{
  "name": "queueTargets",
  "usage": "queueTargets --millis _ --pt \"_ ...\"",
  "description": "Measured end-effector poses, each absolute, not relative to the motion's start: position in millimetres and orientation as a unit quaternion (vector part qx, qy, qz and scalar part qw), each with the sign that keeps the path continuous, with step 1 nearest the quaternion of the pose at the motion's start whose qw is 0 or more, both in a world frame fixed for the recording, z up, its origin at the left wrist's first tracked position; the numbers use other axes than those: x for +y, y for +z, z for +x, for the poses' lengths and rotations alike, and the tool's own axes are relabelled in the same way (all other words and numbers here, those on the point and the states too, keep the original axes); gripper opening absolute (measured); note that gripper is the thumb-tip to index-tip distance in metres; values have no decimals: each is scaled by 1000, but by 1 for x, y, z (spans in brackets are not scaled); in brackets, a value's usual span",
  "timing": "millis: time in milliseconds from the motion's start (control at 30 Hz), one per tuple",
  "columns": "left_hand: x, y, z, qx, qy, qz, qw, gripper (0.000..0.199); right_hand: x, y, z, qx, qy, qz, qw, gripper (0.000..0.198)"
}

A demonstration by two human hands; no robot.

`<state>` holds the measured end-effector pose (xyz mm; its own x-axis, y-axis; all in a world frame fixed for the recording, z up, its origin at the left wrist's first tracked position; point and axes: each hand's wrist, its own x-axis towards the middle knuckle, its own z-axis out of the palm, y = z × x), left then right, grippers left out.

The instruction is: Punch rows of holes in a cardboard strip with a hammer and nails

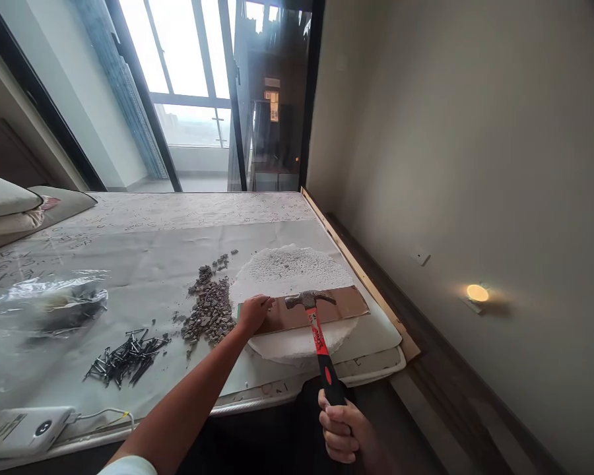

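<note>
My right hand (344, 432) is wrapped round the black grip of a claw hammer (321, 349) with a red-and-black handle. The hammer's metal head is over a flat brown board (344, 305), its claw turned to the right; whether they touch, I cannot tell. My left hand (255, 315) is at the board's left end, fingers drawn together in a pinch; what is between them does not show. Under the board lies a round, white, rough-surfaced slab (287, 264). Grey gravel (210, 307) is heaped left of the slab, close to my left hand.
Black nails (126, 358) lie in a pile at the left, near a clear plastic bag (49, 303). A white power bank (27, 429) with a cable sits at the front left edge. A wooden strip (356, 264) borders the covered surface (148, 257) beside the wall.
</note>
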<state>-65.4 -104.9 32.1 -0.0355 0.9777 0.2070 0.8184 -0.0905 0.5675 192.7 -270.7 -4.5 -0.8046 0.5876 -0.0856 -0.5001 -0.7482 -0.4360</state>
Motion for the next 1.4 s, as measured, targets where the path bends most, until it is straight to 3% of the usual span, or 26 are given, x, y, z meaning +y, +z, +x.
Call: queueTargets --millis 533,833,1200,1400 --pt "-103 26 -64 644 246 721 73 35 -270 -4 193 -218 929 -118 276 30" --pt "-108 21 -62 639 223 731 83 35 -277 4 189 -247 898 -212 296 32" --pt "-113 16 -64 640 251 720 92 31 -250 74 186 -478 735 -394 275 43" --pt "-114 9 -64 634 281 713 105 32 -242 70 178 -514 705 -440 211 46"
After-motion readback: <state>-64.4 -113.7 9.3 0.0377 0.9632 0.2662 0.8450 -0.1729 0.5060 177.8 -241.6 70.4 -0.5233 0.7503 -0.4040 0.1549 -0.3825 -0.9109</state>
